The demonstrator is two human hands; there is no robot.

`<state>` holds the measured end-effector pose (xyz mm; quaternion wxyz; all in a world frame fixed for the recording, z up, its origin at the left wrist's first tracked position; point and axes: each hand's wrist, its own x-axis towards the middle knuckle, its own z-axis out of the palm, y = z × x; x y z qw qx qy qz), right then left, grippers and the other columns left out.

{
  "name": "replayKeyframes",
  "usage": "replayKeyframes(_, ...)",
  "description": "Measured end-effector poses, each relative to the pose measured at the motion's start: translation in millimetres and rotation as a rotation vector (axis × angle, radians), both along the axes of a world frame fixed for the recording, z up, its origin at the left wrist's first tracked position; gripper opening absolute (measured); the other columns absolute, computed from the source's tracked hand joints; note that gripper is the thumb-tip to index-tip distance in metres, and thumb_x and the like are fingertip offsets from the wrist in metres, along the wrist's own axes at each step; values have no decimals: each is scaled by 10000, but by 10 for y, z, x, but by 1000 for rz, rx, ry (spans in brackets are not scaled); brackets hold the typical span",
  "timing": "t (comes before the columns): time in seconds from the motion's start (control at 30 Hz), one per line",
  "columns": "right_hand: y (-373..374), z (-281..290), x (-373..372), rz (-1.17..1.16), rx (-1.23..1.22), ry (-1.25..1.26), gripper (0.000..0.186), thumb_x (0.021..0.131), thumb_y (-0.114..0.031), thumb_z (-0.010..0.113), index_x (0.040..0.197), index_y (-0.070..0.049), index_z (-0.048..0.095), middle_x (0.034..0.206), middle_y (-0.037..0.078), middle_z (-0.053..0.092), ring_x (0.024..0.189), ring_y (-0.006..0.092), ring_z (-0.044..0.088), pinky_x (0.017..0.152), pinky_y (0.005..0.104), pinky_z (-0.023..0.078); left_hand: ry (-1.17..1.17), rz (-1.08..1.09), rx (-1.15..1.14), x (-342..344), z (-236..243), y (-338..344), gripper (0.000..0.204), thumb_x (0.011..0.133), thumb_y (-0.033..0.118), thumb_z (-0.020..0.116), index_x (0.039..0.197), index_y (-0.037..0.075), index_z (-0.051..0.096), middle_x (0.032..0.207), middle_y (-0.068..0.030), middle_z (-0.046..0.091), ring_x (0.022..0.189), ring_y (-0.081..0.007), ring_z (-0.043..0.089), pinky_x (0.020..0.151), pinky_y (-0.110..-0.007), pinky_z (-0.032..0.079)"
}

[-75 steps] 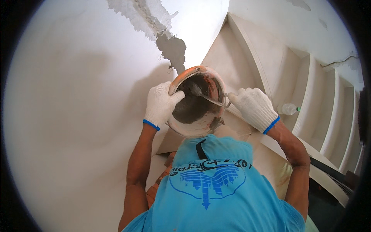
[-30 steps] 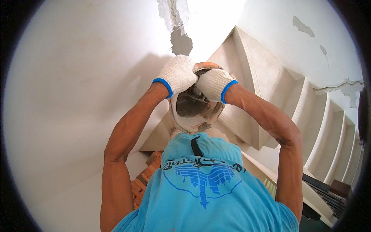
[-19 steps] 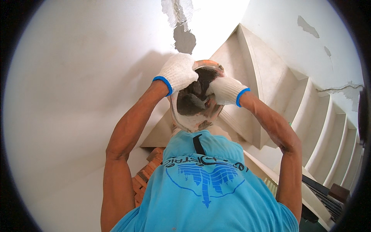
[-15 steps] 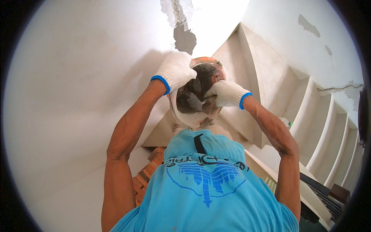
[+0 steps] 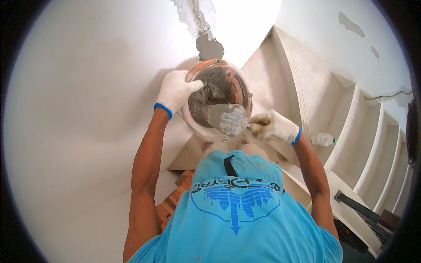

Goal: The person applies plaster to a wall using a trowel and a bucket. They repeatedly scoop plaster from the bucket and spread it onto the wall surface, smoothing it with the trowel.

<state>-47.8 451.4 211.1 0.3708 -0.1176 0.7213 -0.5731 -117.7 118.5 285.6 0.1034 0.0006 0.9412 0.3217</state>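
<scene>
In front of me is a round bucket (image 5: 248,90) with an orange, mortar-smeared rim, tilted so its inside faces me. Wet grey mortar (image 5: 215,87) coats its bottom and wall. My left hand (image 5: 175,91), in a white knitted glove with a blue cuff, grips the rim on the left, thumb over the edge. Gloved alike, my right hand (image 5: 276,126) is closed round the handle of a trowel (image 5: 228,118). The trowel's blade lies over the near part of the bucket's mouth, smeared with pale mortar. Whether it touches the mortar I cannot tell.
A white wall with a grey patched crack (image 5: 209,46) rises beyond the bucket. Stairs (image 5: 351,131) run along the right, with a clear plastic bottle (image 5: 323,139) on one step. Bricks (image 5: 175,197) are stacked below left. A dark railing (image 5: 364,208) stands at lower right.
My right hand has drawn back right and nearer, bringing the trowel out of the bucket's depth into plain sight. My left hand and the bucket have shifted slightly left; the bucket's opening shows more fully.
</scene>
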Motion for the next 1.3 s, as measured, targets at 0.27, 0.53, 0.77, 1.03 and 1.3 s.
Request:
replayKeyframes(0.27,326,-1,334,-311,-266,-190,540,748,-24,686,1277,86,676,1007,97,711,878,163,695,749,291,563,71,240,263,356,-373,-270,323,848,242,781,904,-73,733,714,-95,664,679,-154,601,673,-373,516)
replayKeyframes(0.53,34,137,118,-452,-453,-104,653,796,7,694,1441,23,588,1088,37,678,942,121,660,798,280,568,-17,390,309,671,-955,-496,307,871,238,802,848,-53,706,693,-23,590,658,-122,529,613,-348,461)
replayKeyframes(0.77,-555,-111,-87,-542,-420,-35,545,867,-33,671,1401,52,607,1049,91,716,920,121,667,794,276,566,-80,488,275,923,-1226,-594,303,857,217,821,797,-41,675,679,-20,575,639,-117,507,594,-349,445)
replayKeyframes(1.03,-1060,-415,-391,-603,-432,-93,350,932,-81,655,1261,34,617,915,66,668,705,123,648,606,307,559,-70,416,218,943,-1491,-808,355,849,254,829,783,-45,649,658,-80,588,628,-157,523,608,-392,467)
replayKeyframes(1.3,-1728,-278,-456,-783,-329,20,294,917,-83,689,1179,37,629,785,36,610,614,120,614,534,298,520,-51,305,205,903,-1557,-986,353,850,263,827,806,-48,668,675,-126,635,623,-195,563,636,-415,499)
